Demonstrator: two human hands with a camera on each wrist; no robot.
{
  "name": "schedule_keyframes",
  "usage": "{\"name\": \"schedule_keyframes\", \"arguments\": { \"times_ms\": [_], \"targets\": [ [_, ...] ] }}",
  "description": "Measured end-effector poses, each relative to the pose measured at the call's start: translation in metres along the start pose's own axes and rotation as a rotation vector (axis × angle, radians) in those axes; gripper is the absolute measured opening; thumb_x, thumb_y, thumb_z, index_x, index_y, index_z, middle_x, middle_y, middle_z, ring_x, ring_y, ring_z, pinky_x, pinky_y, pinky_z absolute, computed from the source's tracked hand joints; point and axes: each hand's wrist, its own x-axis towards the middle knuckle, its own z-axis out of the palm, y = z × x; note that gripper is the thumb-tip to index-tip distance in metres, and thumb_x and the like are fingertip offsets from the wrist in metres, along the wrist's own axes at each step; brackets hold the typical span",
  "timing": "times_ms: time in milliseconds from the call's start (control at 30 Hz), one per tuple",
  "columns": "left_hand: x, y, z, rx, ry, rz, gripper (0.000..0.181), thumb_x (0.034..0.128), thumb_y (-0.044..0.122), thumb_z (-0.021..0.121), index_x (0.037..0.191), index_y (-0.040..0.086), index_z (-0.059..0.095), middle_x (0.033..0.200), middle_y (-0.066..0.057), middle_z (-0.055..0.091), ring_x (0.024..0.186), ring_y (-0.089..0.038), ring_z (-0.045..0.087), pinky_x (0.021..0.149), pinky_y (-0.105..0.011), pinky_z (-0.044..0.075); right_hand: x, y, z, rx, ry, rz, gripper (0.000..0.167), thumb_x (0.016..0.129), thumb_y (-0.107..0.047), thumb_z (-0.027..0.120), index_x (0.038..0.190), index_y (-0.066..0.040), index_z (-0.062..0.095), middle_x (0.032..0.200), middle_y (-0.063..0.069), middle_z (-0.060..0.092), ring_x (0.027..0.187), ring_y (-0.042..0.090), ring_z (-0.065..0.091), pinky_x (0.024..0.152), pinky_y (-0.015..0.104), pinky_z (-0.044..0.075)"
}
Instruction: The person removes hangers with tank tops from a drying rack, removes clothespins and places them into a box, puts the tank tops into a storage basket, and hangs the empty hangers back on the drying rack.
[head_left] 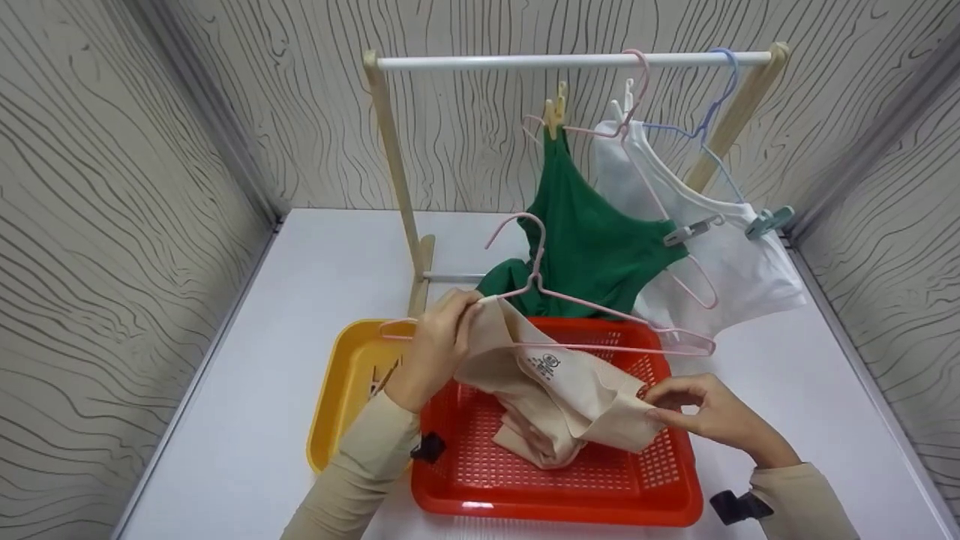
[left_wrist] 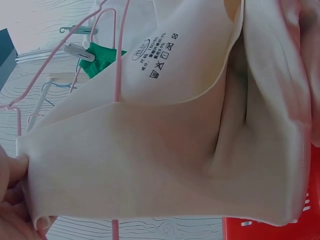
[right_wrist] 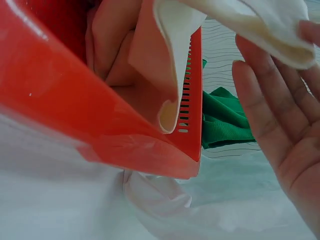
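left hand (left_wrist: 12, 195) pinches the left end of a beige garment (left_wrist: 110, 160), black Chinese care print (left_wrist: 160, 55) on its inner face, pink hanger bar (left_wrist: 118, 60) running behind the front layer, red basket (left_wrist: 280, 232) at the near side, green ribbed fabric (left_wrist: 102, 60) with gray clip (left_wrist: 79, 52) on the far side

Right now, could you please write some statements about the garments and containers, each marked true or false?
The left hand and right hand hold the beige garment. True.
The yellow tray is left of the red basket. True.
The beige garment lies in the yellow tray. False: it is held over the red basket.
The green garment partly covers the white garment. True.
The white garment lies in the red basket. False: it hangs on the blue hanger.
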Motion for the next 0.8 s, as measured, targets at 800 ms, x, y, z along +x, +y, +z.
{"name": "schedule_keyframes", "arguments": {
  "times_ms": [800],
  "targets": [
    [-0.005,-0.002,0.011,0.005,-0.038,0.003,0.014,0.0956,0.012,0.057,0.104,0.003,0.062,0.093,-0.011,0.067,0.082,-0.02,0.065,0.081,-0.03,0.061,0.0,-0.019,-0.014,-0.052,0.186,-0.072,0.023,0.084,0.015,0.059,0.098,0.0,0.07,0.093,-0.01,0.074,0.085,-0.003,0.071,0.079,0.01,0.054]
  ]
}}
